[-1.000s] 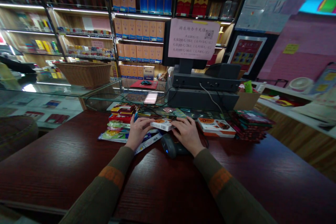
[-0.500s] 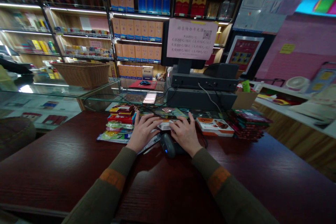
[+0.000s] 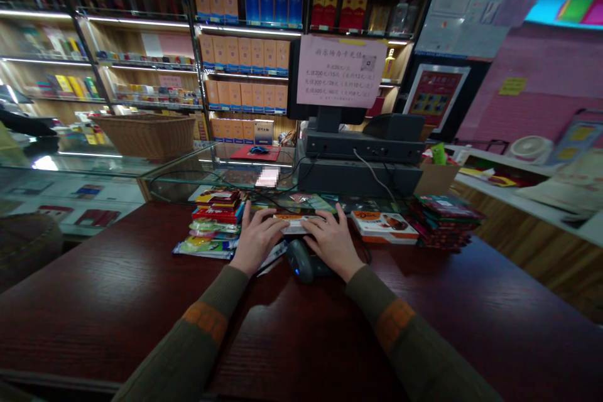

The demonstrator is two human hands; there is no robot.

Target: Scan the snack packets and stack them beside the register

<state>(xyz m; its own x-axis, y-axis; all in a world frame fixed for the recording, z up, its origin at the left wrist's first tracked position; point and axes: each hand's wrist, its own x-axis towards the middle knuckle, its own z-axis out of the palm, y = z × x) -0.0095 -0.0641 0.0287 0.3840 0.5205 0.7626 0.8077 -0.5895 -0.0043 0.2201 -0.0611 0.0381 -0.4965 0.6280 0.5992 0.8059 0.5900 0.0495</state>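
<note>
A small white and orange box point(image 3: 294, 228) lies on the dark wooden counter, partly covered by my fingers. My left hand point(image 3: 258, 235) rests on its left end, palm down, fingers stretched and apart. From the other side, my right hand point(image 3: 332, 235) touches the right end, its fingers also spread. Between my wrists sits a dark handheld barcode scanner point(image 3: 300, 260) with a blue light. A stack of colourful snack packets point(image 3: 214, 223) is just left of my left hand. To the right of my right hand lies a white and orange Dove chocolate box point(image 3: 384, 226).
Dark red and green packages point(image 3: 445, 223) are piled at the right. Behind my hands stand a glass showcase point(image 3: 221, 169) and a cash register screen point(image 3: 339, 75) with a paper notice taped on. A wicker basket point(image 3: 151, 137) and stocked shelves are farther back.
My hands have shifted slightly over the small box, and a little more of its top shows between them. The scanner and the stacks stay in place.
</note>
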